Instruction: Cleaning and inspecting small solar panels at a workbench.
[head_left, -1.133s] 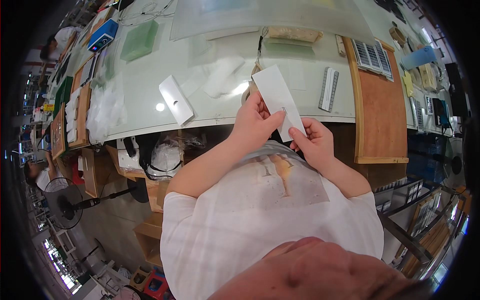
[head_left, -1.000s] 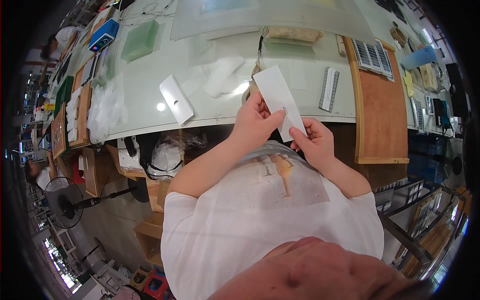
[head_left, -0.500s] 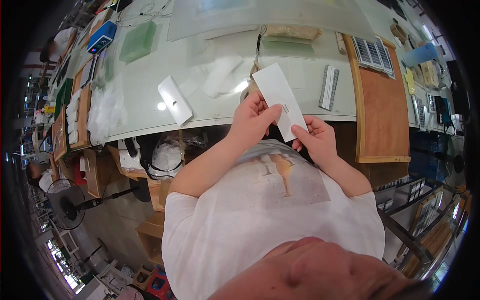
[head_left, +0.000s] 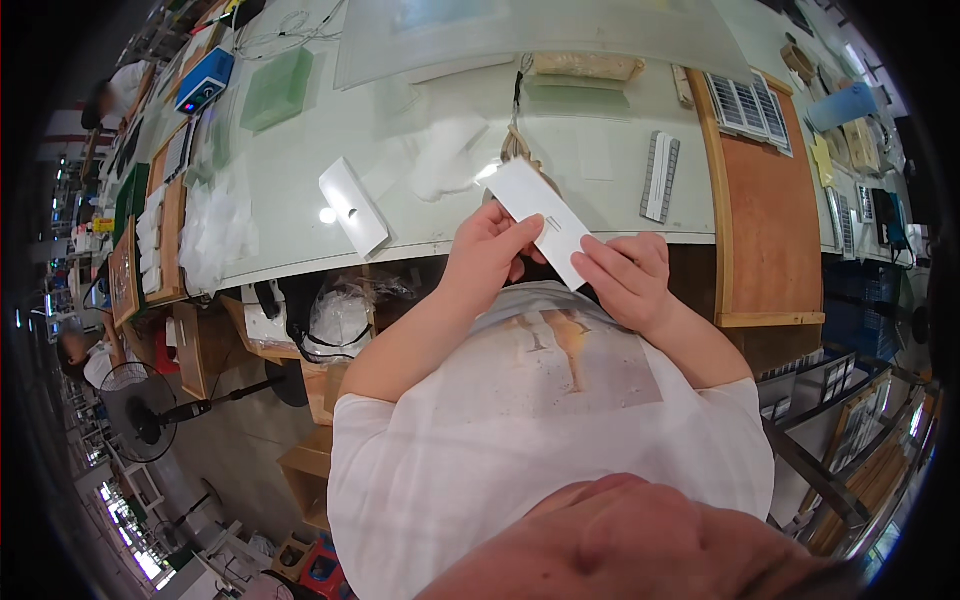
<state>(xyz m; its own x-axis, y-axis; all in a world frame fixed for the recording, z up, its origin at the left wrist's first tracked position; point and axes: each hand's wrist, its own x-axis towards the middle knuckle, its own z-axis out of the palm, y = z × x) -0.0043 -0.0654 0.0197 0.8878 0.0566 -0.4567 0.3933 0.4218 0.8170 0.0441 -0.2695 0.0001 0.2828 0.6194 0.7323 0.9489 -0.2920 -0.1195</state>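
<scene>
A flat white rectangular box (head_left: 538,215) is held between both hands at the table's near edge, tilted with one end pointing up and left. My left hand (head_left: 487,255) grips its left long side. My right hand (head_left: 622,277) pinches its lower right end with thumb and fingers. A second, similar white box (head_left: 352,205) lies on the pale green table (head_left: 420,110) to the left of my hands.
A grey ribbed strip (head_left: 660,176) lies right of my hands, beside a brown board (head_left: 765,200). Clear plastic bags (head_left: 215,230) sit at the left, green pads (head_left: 276,88) and a blue device (head_left: 203,83) further back. A fan (head_left: 150,420) stands on the floor; other people work at the left.
The box has tipped slightly in my hands and my fingers have shifted along its edges. Nothing else has moved.
</scene>
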